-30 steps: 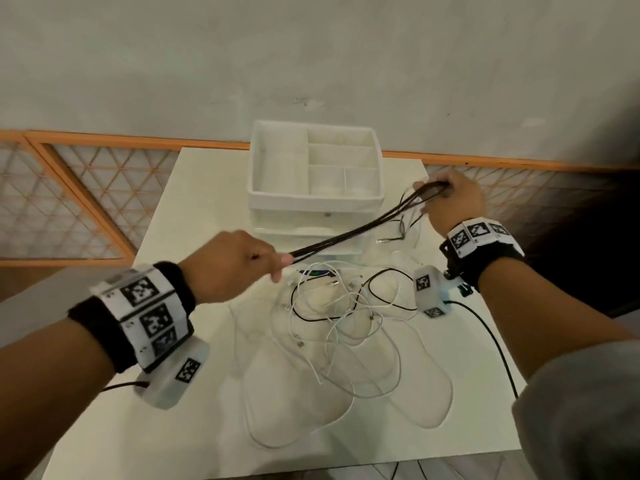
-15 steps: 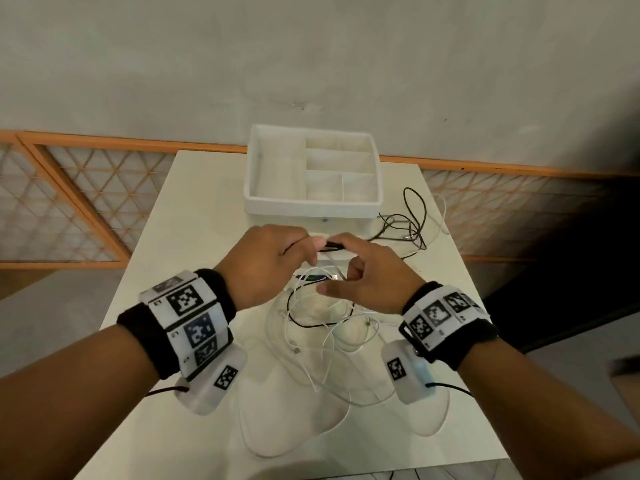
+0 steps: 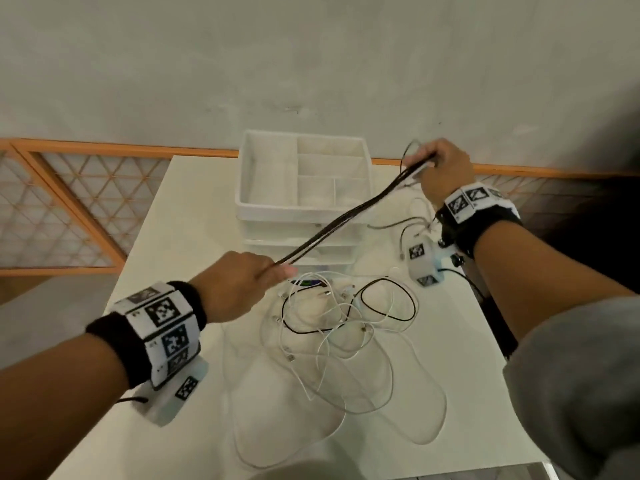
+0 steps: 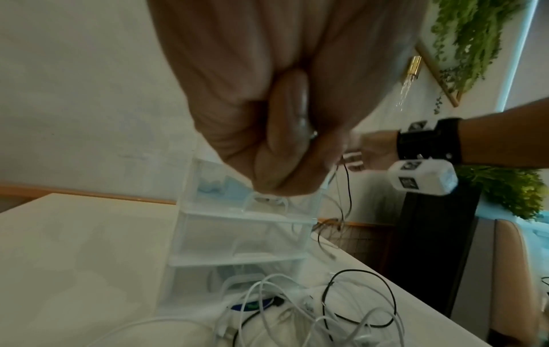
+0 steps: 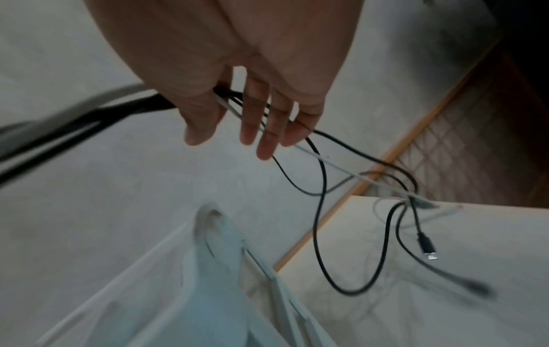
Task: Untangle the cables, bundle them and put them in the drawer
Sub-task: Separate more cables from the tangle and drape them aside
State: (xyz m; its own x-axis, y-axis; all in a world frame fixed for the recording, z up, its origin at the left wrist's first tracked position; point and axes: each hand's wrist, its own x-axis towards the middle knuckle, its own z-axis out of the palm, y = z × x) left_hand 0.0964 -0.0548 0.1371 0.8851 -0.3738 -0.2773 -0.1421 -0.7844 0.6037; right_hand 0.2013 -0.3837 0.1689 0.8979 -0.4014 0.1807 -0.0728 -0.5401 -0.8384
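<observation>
A folded black cable (image 3: 346, 220) runs taut in several strands between my two hands, above the table. My left hand (image 3: 277, 271) grips its near end in a closed fist (image 4: 282, 140) in front of the white drawer unit (image 3: 263, 202). My right hand (image 3: 429, 164) holds the far end to the right of the unit; the strands pass between its thumb and fingers (image 5: 261, 131). The loose black tail (image 5: 320, 199) hangs from it with a plug (image 5: 427, 246) over the table. A tangle of white cables and one thin black cable (image 3: 339, 323) lies on the table.
The drawer unit (image 4: 237, 234) has an open compartment tray on top and closed translucent drawers below. The white table (image 3: 173, 220) ends near an orange lattice rail (image 3: 69, 202) at the left and back. Long white loops (image 3: 346, 410) spread toward the front edge.
Half a second ago both hands met in front of the drawer unit. The right hand has since swung out to the back right, pulling the black strands taut again.
</observation>
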